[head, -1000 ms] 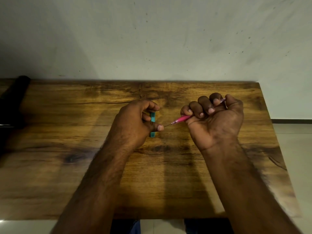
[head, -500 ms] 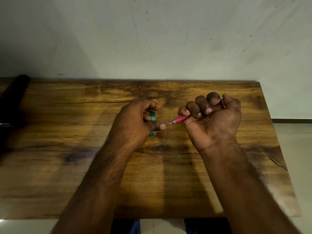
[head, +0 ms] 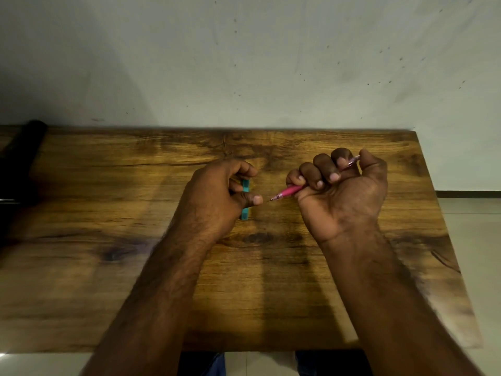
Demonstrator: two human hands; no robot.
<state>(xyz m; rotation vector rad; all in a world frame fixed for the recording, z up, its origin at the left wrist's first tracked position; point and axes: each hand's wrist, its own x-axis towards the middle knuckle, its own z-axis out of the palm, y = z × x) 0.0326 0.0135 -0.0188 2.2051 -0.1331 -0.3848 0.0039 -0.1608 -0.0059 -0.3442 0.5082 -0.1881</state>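
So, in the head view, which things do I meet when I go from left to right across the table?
Dark object at the table's left edge → left hand → teal piece → pink pen → right hand.

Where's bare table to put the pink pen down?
Bare wood lies right of the right hand toward the table edge, and near, between the forearms. The far strip by the wall is bare too. Crowded: the middle, where pink pen tip nears the left hand holding a teal piece.
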